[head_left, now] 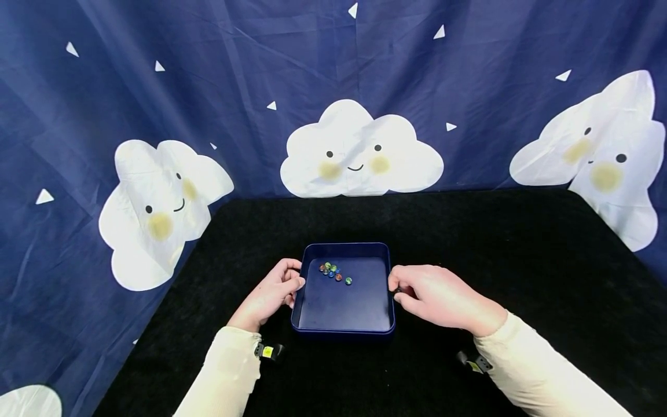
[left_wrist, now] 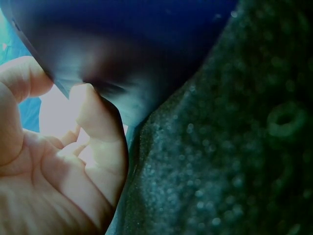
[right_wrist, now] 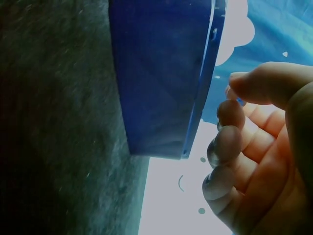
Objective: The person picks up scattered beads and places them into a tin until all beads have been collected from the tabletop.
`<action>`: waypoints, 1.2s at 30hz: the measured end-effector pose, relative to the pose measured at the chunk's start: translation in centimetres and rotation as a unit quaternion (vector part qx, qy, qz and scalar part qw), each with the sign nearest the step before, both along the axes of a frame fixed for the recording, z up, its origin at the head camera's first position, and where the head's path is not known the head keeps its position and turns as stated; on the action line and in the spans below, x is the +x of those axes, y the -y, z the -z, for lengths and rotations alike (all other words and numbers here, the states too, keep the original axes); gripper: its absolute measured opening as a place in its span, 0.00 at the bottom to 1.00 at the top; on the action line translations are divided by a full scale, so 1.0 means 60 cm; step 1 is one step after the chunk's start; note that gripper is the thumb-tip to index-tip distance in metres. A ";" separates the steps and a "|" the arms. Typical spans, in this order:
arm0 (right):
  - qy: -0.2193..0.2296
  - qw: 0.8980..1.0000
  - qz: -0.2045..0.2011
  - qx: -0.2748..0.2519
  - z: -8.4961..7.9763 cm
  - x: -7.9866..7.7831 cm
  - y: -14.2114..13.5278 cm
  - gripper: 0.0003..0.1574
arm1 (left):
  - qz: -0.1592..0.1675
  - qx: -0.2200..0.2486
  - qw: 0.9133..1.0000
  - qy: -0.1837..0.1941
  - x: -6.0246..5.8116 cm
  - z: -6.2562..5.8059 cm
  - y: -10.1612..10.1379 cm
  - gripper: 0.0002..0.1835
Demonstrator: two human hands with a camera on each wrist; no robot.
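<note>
A square, dark blue tray (head_left: pixel 348 313) with raised walls lies in front of me. Several coloured glass marbles (head_left: pixel 333 270) are grouped inside it, toward the back left. My left hand (head_left: pixel 271 292) grips the tray's left wall; in the left wrist view one fingertip (left_wrist: pixel 83 93) presses on the outer side. Just right of the opposite wall is my right hand (head_left: pixel 438 295), its thumb and fingers curled together. Between those fingers the right wrist view shows a small blue spot (right_wrist: pixel 240 101), apparently a marble, mostly hidden.
Black cloth (head_left: pixel 469 231) covers the table under the tray. Behind and beside it hangs a dark blue curtain (head_left: pixel 250 58) printed with white clouds and small triangles. A small camera (head_left: pixel 271 351) is strapped at the left wrist, another (head_left: pixel 474 362) at the right.
</note>
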State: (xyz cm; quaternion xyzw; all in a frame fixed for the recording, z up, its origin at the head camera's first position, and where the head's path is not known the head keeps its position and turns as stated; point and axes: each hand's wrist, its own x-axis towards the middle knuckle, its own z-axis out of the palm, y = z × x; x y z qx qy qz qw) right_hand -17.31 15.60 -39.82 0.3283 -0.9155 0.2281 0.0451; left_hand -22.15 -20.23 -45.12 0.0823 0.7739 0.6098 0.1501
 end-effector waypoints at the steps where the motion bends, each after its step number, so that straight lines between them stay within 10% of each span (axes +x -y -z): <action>1: -0.002 1.000 0.000 -0.001 -0.001 -0.001 0.003 0.11 | 0.000 0.000 1.000 0.000 0.000 0.000 0.000 0.21; 20: -0.010 1.000 -0.003 0.015 0.007 -0.010 0.051 0.11 | 0.000 0.008 1.000 0.004 -0.002 0.000 0.000 0.22; 36: 0.019 0.999 0.045 0.022 0.013 0.007 -0.018 0.11 | 0.000 0.004 1.000 0.003 -0.002 0.001 0.000 0.22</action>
